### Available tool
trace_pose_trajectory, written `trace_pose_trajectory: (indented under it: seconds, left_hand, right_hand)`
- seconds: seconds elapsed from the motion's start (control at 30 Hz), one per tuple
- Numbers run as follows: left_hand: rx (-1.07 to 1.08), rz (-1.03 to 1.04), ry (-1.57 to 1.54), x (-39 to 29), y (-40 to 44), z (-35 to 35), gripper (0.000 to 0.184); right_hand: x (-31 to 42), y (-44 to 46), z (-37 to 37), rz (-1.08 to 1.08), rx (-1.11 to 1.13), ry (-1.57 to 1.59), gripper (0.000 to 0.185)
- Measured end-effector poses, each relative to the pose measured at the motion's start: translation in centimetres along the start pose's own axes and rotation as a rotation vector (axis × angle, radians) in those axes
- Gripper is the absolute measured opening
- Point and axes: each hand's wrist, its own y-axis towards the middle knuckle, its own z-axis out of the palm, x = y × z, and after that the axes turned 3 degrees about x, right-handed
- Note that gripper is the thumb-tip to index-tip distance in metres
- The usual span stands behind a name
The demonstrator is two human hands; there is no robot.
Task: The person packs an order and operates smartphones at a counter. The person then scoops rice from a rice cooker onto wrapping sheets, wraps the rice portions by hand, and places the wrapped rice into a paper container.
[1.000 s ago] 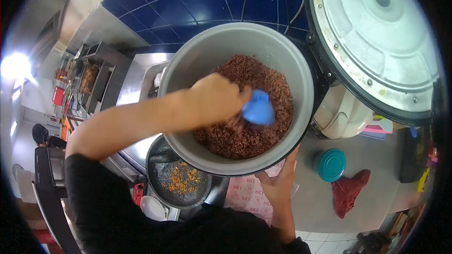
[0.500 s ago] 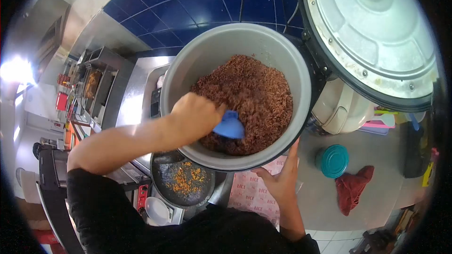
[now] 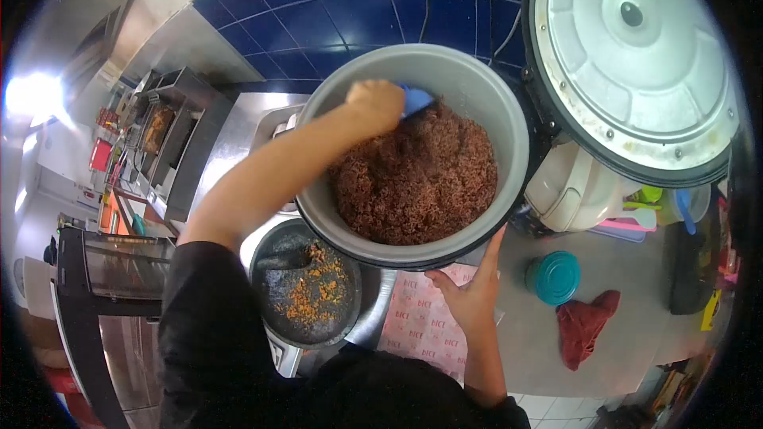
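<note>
1. Pink printed paper is lying on the bench, with a red cloth sitting off to the right.
2. Right hand: grip's not clenched, it's spreading against the near side of the big pot.
3. Reddish-brown rice is covering the pot's bottom.
4. Left hand's grip is clutching a blue scoop at the rice's far edge.
5. Lid's standing open, far right.

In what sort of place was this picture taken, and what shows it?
Probably a kitchen, perhaps a commercial one: a large pot of brown grain, a pan holding orange bits, and a metal counter.
</note>
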Motion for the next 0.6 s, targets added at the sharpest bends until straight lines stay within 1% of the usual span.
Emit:
trace_pose_trajectory:
  seconds: [0.03, 0.1, 0.17, 0.2, 0.23, 0.27, 0.3, 0.37, 0.43, 0.47, 0.5, 0.53, 0.57, 0.6]
  left_hand:
    - [0.025, 0.028, -0.064, -1.1, 0.4, 0.5, 0.024]
    - [0.196, 0.099, -0.115, -3.3, -1.8, -2.3, 0.025]
    - [0.256, 0.225, -0.212, -5.5, -3.8, -2.2, 0.028]
    - [0.258, 0.225, -0.21, -5.9, -5.0, -2.3, 0.028]
    - [0.259, 0.274, -0.246, -6.1, -6.2, -2.5, 0.029]
    - [0.26, 0.325, -0.285, -6.2, -7.1, -2.8, 0.03]
    - [0.262, 0.329, -0.285, -5.7, -8.0, -3.2, 0.03]
    - [0.385, 0.481, -0.413, -3.4, -9.9, -3.6, 0.031]
    - [0.516, 0.419, -0.558, -1.0, -10.3, -2.8, 0.033]
    - [0.515, 0.42, -0.557, 0.4, -10.4, -2.4, 0.033]
    - [0.452, 0.389, -0.565, 1.7, -10.5, -1.9, 0.032]
    - [0.386, 0.362, -0.571, 2.2, -10.3, -1.8, 0.033]
    - [0.385, 0.369, -0.566, 1.7, -10.8, -2.1, 0.033]
    - [0.056, 0.347, -0.401, 0.6, -12.1, -2.3, 0.034]
  right_hand:
    - [0.0, -0.1, -0.1, 0.023, -0.001, 0.018, 0.132]
    - [-0.2, -0.2, 0.0, 0.021, -0.011, 0.01, 0.131]
    - [0.0, -0.2, 0.3, 0.027, -0.026, 0.011, 0.131]
    - [0.2, -0.3, 0.4, 0.07, -0.031, 0.016, 0.131]
    - [0.3, -0.2, 0.4, 0.091, -0.033, 0.018, 0.13]
    - [0.3, -0.2, 0.5, 0.113, -0.036, 0.019, 0.13]
    - [0.3, -0.1, 0.5, 0.083, -0.043, 0.015, 0.13]
    - [0.0, -0.3, 0.3, 0.06, -0.058, 0.006, 0.129]
    - [-0.1, -0.3, 0.3, 0.059, -0.051, -0.014, 0.128]
    - [-0.2, -0.3, 0.3, 0.058, -0.048, -0.019, 0.127]
    - [-0.2, -0.3, 0.2, 0.015, -0.051, -0.026, 0.127]
    - [-0.3, -0.1, 0.1, -0.029, -0.059, -0.033, 0.126]
    - [-0.4, -0.1, 0.1, -0.027, -0.068, -0.034, 0.126]
    - [-0.5, -0.1, 0.1, -0.024, -0.064, -0.03, 0.126]
